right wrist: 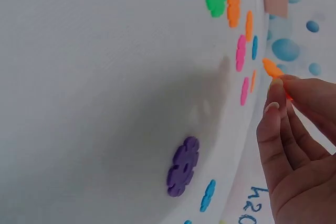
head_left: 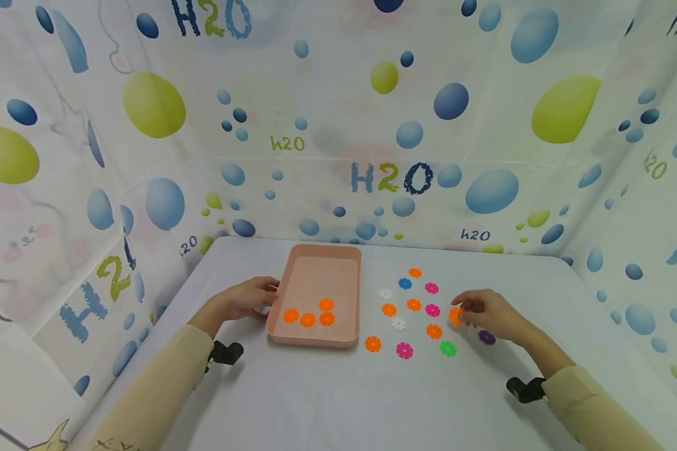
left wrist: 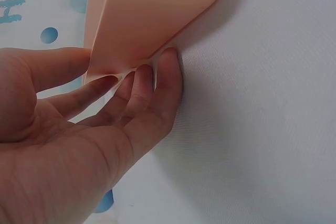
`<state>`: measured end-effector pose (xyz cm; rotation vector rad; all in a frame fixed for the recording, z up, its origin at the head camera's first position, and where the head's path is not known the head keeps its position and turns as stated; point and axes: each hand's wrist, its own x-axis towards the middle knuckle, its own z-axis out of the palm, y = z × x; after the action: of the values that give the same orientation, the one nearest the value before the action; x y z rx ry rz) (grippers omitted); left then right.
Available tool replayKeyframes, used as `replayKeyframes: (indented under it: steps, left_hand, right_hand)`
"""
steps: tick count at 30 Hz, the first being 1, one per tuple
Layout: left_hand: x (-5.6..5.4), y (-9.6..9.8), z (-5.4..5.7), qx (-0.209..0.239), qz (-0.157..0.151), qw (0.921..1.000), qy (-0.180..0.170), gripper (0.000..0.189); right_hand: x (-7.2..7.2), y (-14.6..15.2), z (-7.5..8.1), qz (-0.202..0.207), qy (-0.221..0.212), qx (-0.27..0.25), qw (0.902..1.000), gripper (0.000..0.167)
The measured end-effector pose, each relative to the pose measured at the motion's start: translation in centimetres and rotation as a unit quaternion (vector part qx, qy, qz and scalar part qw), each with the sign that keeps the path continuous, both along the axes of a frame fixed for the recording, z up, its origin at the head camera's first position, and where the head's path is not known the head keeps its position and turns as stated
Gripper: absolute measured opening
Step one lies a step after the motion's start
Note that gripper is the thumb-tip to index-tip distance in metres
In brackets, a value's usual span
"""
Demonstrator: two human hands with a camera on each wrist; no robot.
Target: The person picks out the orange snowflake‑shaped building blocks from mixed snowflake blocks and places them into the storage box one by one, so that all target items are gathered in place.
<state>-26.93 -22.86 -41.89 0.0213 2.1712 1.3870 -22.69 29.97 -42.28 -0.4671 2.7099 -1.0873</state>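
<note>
My left hand is at the left side of a pink rectangular tray. In the left wrist view its thumb lies on the tray's outer wall, and the fingers curl at the lower edge. Inside the tray are several orange flower-shaped discs. My right hand pinches another orange flower disc between thumb and fingertips, raised over the table in the right wrist view. Below that hand lies a purple flower disc, notched around its edge.
Loose discs spread to the right of the tray: a green one, a blue one, two white, including one nearer, plus several pink and orange ones. A patterned cloth hangs behind the white table.
</note>
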Motion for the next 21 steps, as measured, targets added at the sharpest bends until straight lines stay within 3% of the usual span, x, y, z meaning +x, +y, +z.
replayKeyframes:
  steps: [16, 21]
  left_hand:
    - [-0.3, -0.2, -0.3, 0.001, -0.002, 1.0000, 0.002, 0.054]
    - [-0.2, -0.1, -0.2, -0.001, -0.001, 1.0000, 0.000, 0.054]
  right_hand:
    - [-0.6, -3.4, 1.9, 0.027, 0.020, -0.029, 0.9990, 0.022]
    - [-1.2, -5.2, 2.4, 0.053, 0.038, -0.040, 0.9971, 0.021]
